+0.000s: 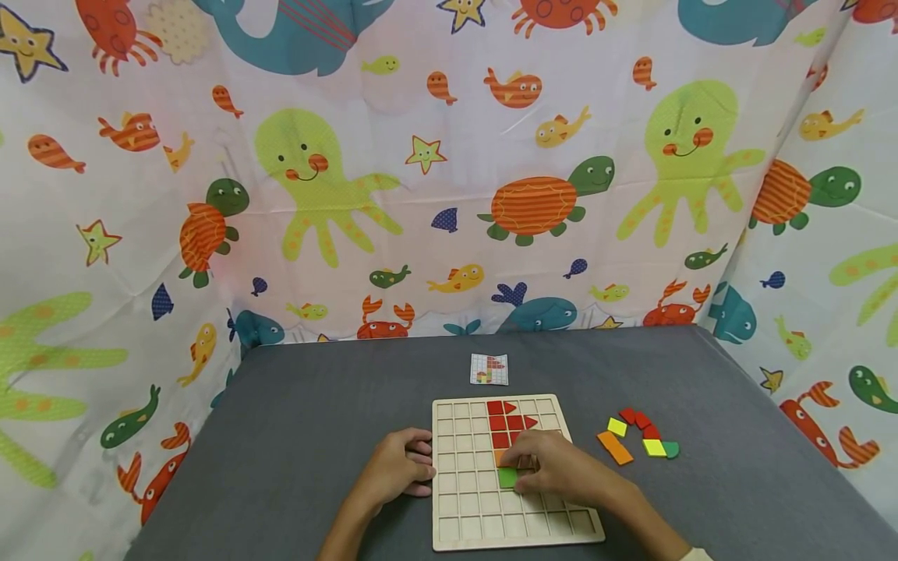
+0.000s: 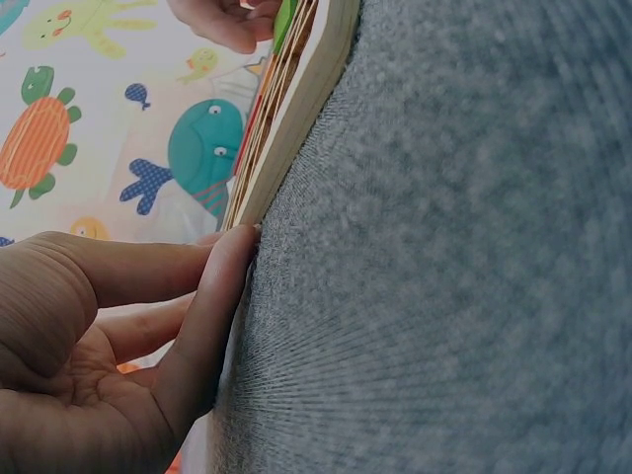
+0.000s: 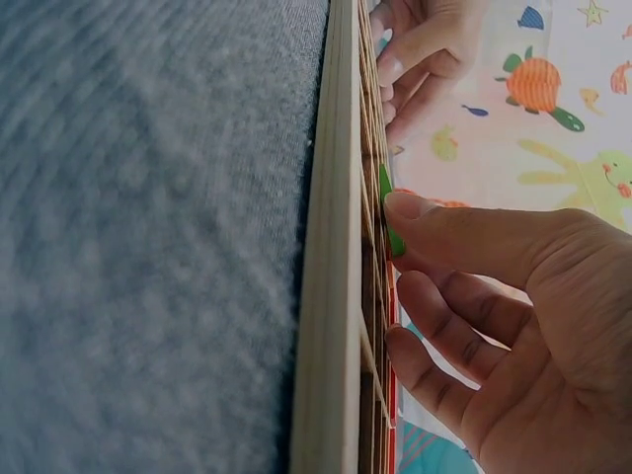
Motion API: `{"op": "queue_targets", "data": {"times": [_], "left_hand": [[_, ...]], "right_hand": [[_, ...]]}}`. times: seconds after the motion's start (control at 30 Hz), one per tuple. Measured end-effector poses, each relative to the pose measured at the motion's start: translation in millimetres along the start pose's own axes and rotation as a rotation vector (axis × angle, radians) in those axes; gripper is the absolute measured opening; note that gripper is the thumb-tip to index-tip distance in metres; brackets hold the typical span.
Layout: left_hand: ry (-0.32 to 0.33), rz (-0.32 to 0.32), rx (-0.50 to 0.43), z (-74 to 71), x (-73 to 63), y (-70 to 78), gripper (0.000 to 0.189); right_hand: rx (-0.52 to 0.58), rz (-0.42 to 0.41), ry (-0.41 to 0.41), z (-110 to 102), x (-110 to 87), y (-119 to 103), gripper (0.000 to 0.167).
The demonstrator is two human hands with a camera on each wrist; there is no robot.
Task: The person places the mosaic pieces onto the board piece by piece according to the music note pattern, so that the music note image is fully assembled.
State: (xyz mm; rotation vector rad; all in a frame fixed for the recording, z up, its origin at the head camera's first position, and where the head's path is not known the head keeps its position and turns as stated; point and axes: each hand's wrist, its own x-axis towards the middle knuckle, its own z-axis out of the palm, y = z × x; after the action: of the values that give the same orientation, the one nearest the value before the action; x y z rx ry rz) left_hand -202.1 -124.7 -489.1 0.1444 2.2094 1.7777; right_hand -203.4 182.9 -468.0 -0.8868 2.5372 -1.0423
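A light wooden grid board (image 1: 466,499) lies on the grey cloth. Red tiles (image 1: 497,423), square and triangular, fill cells in its upper middle, with an orange tile (image 1: 500,458) just below. My right hand (image 1: 561,467) is over the board, thumb and fingers on a green square tile (image 1: 507,478); in the right wrist view that green tile (image 3: 391,212) stands tilted at the grid under the thumb tip. My left hand (image 1: 396,467) holds the board's left edge, thumb and index fingertips meeting there in the left wrist view. The right hand hides some cells.
A small printed pattern card (image 1: 489,369) lies behind the board. To the right are loose tiles: an orange piece (image 1: 615,448), yellow pieces (image 1: 655,448), red pieces (image 1: 641,420) and a green rounded piece (image 1: 671,449). A sea-animal curtain (image 1: 421,195) surrounds the table's back and sides.
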Motion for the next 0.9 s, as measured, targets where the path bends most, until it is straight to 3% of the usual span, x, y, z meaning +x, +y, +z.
{"op": "queue_targets", "data": {"times": [0.57, 0.9], "left_hand": [[-0.006, 0.011, -0.011, -1.1, -1.3, 1.2, 0.061], [-0.003, 0.005, -0.007, 0.3, -0.3, 1.3, 0.061]], "right_hand": [[0.051, 0.024, 0.007, 0.9, -0.3, 1.2, 0.029], [0.027, 0.034, 0.075, -11.0, -5.2, 11.4, 0.028]]}}
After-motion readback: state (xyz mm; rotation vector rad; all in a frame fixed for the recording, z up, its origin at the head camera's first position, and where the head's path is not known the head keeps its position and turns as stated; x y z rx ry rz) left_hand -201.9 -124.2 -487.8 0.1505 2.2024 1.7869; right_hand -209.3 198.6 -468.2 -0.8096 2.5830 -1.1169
